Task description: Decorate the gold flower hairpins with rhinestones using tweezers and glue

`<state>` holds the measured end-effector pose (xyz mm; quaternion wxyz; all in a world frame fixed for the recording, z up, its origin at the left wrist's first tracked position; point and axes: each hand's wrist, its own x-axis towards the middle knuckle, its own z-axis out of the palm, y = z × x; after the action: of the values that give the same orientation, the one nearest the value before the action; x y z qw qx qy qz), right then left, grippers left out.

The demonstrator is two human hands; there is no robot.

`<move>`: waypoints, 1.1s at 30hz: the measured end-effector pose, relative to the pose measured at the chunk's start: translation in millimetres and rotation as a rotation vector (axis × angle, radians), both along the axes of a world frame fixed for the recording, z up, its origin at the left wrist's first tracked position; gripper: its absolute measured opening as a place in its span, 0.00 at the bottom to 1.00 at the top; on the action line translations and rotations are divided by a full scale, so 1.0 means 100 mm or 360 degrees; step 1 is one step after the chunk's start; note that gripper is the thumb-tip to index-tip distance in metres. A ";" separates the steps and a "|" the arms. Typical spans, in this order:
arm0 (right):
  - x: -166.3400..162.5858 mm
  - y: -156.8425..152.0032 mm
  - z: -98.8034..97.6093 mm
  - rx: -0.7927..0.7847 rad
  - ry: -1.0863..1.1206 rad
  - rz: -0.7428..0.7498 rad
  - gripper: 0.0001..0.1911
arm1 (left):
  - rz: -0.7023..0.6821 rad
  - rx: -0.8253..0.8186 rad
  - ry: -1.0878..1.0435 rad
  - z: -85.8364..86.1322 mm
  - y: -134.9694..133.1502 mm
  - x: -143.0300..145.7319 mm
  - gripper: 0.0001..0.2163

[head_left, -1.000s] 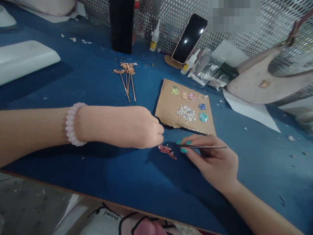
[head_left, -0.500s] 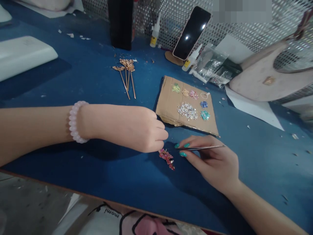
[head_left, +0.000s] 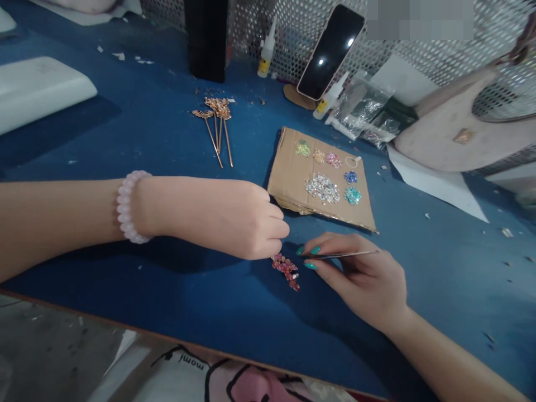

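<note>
1. Pink-and-red ornament, narrow and knobbly, at the centre of the blue surface between two bare hands; contact with the surface impossible to judge.
2. At its upper end, left hand, knuckles up, fingers curled closed on the ornament, exact hold hidden underneath; pale pink bead bracelet around the wrist.
3. Opposite, right hand, fingers and thumb with green nails gripping slim tweezers, tips toward the ornament and near it; anything between them too small to make out.
4. Just behind the hands, brown cardboard slab with small heaps on top: silvery pieces in the largest, others in green, amber, pink, blue and teal; white loop beside the pink.
5. Farther back on the left, cluster of gold-coloured pins, ornate heads together, stems toward the left hand.
6. Along the back, left to right: black block, yellow-labelled bottle, tilted phone, second bottle, clear plastic bags, pale bag.
7. At far left, smooth white casing; in the foreground, below the surface's edge, printed fabric.
</note>
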<state>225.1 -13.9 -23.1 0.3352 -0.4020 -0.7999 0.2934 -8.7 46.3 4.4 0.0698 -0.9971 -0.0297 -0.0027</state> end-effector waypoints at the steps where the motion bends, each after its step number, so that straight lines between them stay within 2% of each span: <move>1: 0.00 0.00 0.00 0.0002 -0.0003 0.0005 0.10 | -0.0008 0.0014 -0.0008 0.00 0.00 0.00 0.13; 11: -0.01 0.00 0.01 0.0000 0.0003 -0.0002 0.09 | 0.0056 -0.0116 0.0022 0.00 0.00 0.00 0.14; 17: 0.01 0.00 -0.01 -0.0002 0.0018 -0.0038 0.11 | -0.0012 -0.0014 -0.0080 -0.01 0.00 0.00 0.13; 23: 0.00 -0.01 -0.01 -0.0008 0.0003 -0.0031 0.11 | 0.0036 -0.0092 -0.0019 -0.01 -0.01 0.00 0.13; 33: 0.00 -0.01 -0.01 0.0009 -0.0020 -0.0011 0.12 | -0.0015 -0.0006 -0.0108 0.00 -0.01 -0.01 0.12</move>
<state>224.7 -15.0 -24.1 0.3324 -0.4057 -0.8014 0.2874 -9.4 45.6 4.7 0.0669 -0.9967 -0.0273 -0.0368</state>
